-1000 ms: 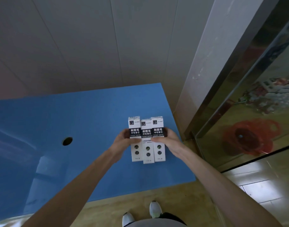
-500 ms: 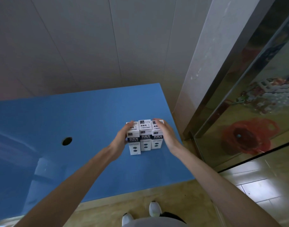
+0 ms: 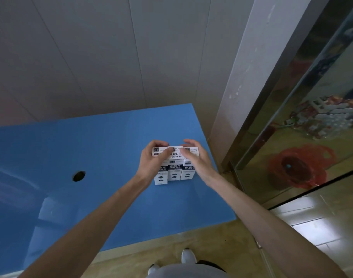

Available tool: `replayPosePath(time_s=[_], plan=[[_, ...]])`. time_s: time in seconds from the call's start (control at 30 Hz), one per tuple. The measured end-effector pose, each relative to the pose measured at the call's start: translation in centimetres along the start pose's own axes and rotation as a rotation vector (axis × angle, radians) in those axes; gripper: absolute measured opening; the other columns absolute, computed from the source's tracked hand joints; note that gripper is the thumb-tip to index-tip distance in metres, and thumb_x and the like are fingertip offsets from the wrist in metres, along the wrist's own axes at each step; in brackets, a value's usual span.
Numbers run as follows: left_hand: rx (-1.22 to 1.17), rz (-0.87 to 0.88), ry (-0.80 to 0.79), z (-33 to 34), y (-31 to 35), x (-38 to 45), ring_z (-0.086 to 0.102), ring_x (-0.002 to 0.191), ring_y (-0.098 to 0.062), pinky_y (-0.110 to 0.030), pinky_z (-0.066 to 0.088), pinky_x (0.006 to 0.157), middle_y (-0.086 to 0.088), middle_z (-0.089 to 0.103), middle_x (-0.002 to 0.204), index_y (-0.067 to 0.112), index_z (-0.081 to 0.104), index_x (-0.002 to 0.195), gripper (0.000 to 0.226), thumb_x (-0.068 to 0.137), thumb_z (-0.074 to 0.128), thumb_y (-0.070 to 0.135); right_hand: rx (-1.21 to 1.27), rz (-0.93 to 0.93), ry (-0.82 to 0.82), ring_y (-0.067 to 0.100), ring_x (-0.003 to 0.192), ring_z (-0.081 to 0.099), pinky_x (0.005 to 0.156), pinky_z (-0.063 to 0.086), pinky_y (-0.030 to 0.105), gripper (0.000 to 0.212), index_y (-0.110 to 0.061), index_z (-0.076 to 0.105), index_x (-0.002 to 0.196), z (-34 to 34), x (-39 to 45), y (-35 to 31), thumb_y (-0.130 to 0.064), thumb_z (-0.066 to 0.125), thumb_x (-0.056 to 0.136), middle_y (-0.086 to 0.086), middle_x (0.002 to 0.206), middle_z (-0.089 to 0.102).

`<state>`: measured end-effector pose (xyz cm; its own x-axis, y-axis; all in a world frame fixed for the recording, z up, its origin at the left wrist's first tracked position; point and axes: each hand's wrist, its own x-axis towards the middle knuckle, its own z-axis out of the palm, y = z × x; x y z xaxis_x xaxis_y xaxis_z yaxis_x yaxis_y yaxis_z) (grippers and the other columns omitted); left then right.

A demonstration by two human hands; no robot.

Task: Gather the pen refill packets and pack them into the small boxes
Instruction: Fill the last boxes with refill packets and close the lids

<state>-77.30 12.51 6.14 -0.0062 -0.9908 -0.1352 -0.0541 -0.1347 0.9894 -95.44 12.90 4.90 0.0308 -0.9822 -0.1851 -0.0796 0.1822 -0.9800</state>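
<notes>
Three small white boxes (image 3: 174,171) with black bands and printed labels stand upright side by side on the blue table (image 3: 91,149), near its right edge. My left hand (image 3: 153,162) grips the left box, fingers curled over its top and thumb across the front. My right hand (image 3: 195,159) holds the right box the same way from the other side. Both hands press the row together. The middle box's top shows between my thumbs. No loose refill packets are in view.
A round hole (image 3: 79,176) pierces the table to the left. A grey panelled wall rises behind, a pillar and a reflective metal door (image 3: 311,117) stand to the right. The table's near edge drops to a tiled floor, where my white shoes (image 3: 188,256) show.
The three boxes went from lying flat under my hands to standing upright on the table. My hands slid up and now clasp the boxes' tops.
</notes>
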Motion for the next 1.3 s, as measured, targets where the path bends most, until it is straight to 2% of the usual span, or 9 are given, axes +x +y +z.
replayPosePath(time_s=[0.27,0.37,0.47,0.57,0.67,0.77,1.0,1.17,1.3], plan=[[0.034,-0.026,0.038,-0.3,0.0,1.3,0.066,0.076,-0.009,-0.026,0.053,0.068,0.002,0.066,0.093,0.013,0.060,0.111,0.024,0.096,0.071,0.027,-0.033,0.076,0.006,0.008,0.094,0.070,0.080,0.053,0.025,0.038,-0.025,0.057,0.130,1.0,1.7,-0.6,-0.038,0.069,0.096,-0.001,0.108,0.071],[-0.005,-0.147,0.065,0.1,0.4,2.7,0.068,0.079,-0.015,-0.033,0.055,0.071,-0.002,0.068,0.099,0.017,0.057,0.118,0.032,0.094,0.072,0.031,-0.061,0.181,0.049,0.015,0.114,0.061,0.101,0.049,0.038,0.051,-0.027,0.057,0.129,0.8,3.3,-0.4,-0.054,0.070,0.087,-0.002,0.125,0.063],[-0.061,-0.348,0.086,0.8,0.2,4.5,0.069,0.084,-0.020,-0.035,0.056,0.070,-0.007,0.068,0.105,0.012,0.051,0.127,0.048,0.093,0.073,0.037,-0.028,0.358,0.014,0.024,0.107,0.068,0.096,0.055,0.043,0.074,-0.015,0.061,0.128,0.4,5.2,-0.2,-0.064,0.070,0.074,0.010,0.122,0.070],[-0.068,-0.430,0.121,1.1,-1.5,6.2,0.063,0.115,-0.027,-0.046,0.053,0.099,-0.009,0.060,0.132,0.018,0.041,0.143,0.061,0.096,0.063,0.050,0.035,0.420,0.015,0.029,0.105,0.071,0.096,0.056,0.044,0.062,-0.010,0.062,0.125,0.4,6.8,0.5,-0.058,0.068,0.086,0.016,0.121,0.072],[-0.015,-0.369,0.064,1.1,-3.3,6.5,0.037,0.147,-0.026,-0.046,0.029,0.122,-0.002,0.034,0.163,0.027,0.028,0.159,0.062,0.105,0.049,0.048,-0.050,0.389,0.059,0.029,0.140,0.047,0.117,0.038,0.046,0.072,-0.016,0.040,0.152,0.8,7.3,0.9,-0.057,0.060,0.096,0.005,0.156,0.044],[0.175,-0.290,-0.037,0.2,-5.3,6.0,0.024,0.154,-0.023,-0.043,0.023,0.124,0.001,0.024,0.167,0.023,0.022,0.163,0.066,0.106,0.051,0.041,-0.181,0.298,0.009,0.026,0.153,0.029,0.122,0.028,0.045,0.071,-0.019,0.026,0.161,0.9,7.0,1.8,-0.047,0.056,0.103,0.004,0.167,0.026],[0.531,-0.145,-0.119,-2.6,-8.7,5.3,0.027,0.153,-0.025,-0.052,0.030,0.122,-0.001,0.022,0.168,0.023,0.022,0.162,0.081,0.097,0.068,0.038,-0.418,0.220,-0.067,0.022,0.147,0.039,0.121,0.035,0.051,0.078,-0.026,0.027,0.160,-0.5,7.0,6.7,-0.029,0.070,0.096,0.000,0.162,0.038],[0.669,-0.096,-0.200,-2.0,-8.4,6.7,0.032,0.150,-0.026,-0.050,0.032,0.120,-0.001,0.026,0.167,0.022,0.020,0.163,0.085,0.095,0.069,0.042,-0.679,0.053,-0.104,0.022,0.156,0.019,0.126,0.023,0.049,0.081,-0.024,0.016,0.164,0.0,7.7,5.5,-0.035,0.065,0.100,0.000,0.170,0.017],[0.791,-0.043,-0.278,-2.0,-8.0,7.8,0.031,0.149,-0.027,-0.052,0.032,0.119,0.000,0.029,0.166,0.025,0.023,0.162,0.082,0.096,0.068,0.043,-0.768,-0.011,-0.205,0.026,0.150,0.034,0.123,0.028,0.044,0.059,-0.021,0.042,0.155,-0.6,9.3,5.5,-0.033,0.063,0.101,0.003,0.162,0.037]])
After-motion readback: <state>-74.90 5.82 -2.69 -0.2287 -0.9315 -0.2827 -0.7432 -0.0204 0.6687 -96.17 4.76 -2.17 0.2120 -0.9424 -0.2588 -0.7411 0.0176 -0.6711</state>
